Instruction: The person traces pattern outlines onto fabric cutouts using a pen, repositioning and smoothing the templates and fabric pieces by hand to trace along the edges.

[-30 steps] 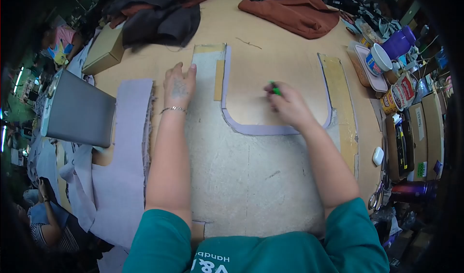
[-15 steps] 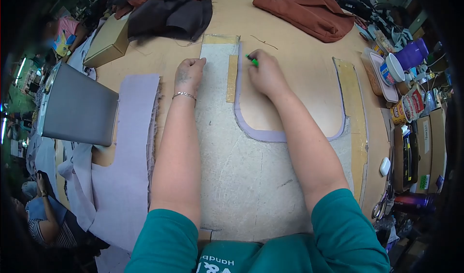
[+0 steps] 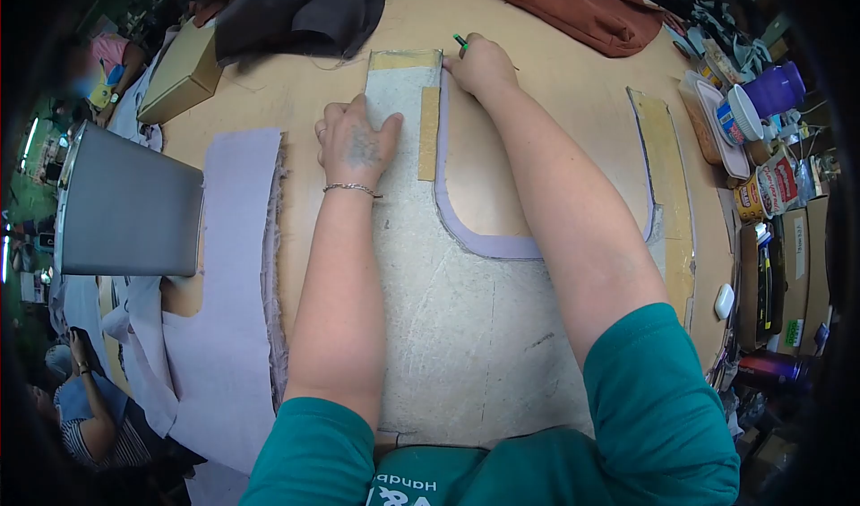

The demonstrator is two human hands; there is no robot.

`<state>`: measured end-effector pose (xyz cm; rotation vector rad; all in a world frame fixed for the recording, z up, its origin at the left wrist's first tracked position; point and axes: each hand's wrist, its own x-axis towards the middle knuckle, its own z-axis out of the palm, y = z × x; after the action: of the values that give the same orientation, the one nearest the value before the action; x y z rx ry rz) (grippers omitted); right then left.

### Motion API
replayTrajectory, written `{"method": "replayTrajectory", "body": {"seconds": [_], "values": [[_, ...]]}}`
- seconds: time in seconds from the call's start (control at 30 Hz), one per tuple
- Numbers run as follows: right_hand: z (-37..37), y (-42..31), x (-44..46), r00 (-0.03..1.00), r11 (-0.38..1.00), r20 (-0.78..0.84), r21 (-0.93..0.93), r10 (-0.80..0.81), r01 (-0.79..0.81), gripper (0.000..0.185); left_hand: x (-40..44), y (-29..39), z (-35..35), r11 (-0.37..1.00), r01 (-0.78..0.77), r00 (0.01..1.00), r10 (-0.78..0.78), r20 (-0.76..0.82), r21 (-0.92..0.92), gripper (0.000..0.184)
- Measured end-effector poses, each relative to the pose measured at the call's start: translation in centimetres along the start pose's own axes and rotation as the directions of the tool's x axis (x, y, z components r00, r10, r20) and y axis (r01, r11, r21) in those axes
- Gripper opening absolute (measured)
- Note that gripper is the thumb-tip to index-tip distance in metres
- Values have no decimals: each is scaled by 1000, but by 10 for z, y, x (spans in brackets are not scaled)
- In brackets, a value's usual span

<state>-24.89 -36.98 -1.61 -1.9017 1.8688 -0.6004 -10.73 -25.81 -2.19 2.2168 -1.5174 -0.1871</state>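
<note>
A large grey U-shaped pattern template [image 3: 430, 327], edged in places with yellowish tape, lies on the table. Lavender fabric [image 3: 488, 246] shows from under it along the curved cutout. My left hand [image 3: 358, 139] rests palm down on the template's left arm, fingers spread, its outer fingers reaching past the edge. A green pen [image 3: 460, 42] sticks up from my right hand [image 3: 484, 69], which is closed around it beside the top inner corner of that same arm. The pen's tip is hidden by my fingers.
Left of the template lie another lavender fabric piece [image 3: 237, 237] and a grey box-like container [image 3: 134, 206]. A cardboard box [image 3: 184, 76], dark fabric [image 3: 300, 13] and rust-red fabric [image 3: 573, 9] sit farther back. Tubs and a purple cup [image 3: 775, 90] line the right edge. Other people are at left.
My right hand has moved up along the cutout's inner edge with the pen. My left hand has opened from a closed shape and spread on the template. Another person's hand appears at the top.
</note>
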Motion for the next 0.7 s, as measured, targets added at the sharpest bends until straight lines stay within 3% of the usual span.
{"method": "replayTrajectory", "body": {"seconds": [0.07,0.23,0.43,0.53,0.63,0.7], "values": [[1,6,1,1000,1000,21,27,-10,9,31,0,-3,1,1000,-20,999,20,36,2,65],[-9,14,-5,989,991,139,133,-42,24,22,-2,2,-2,999,-29,999,27,47,34,70],[-10,12,-11,993,994,109,104,-53,42,17,0,1,0,998,-46,998,44,47,44,75],[5,21,4,999,763,28,647,-17,-5,19,0,3,-2,998,-37,998,34,52,45,78],[10,22,-1,985,581,-173,800,-16,150,25,1,4,-1,998,-29,998,26,59,54,81],[12,19,-5,990,561,-140,820,-3,118,28,0,6,-1,998,-23,996,19,88,54,78]]}}
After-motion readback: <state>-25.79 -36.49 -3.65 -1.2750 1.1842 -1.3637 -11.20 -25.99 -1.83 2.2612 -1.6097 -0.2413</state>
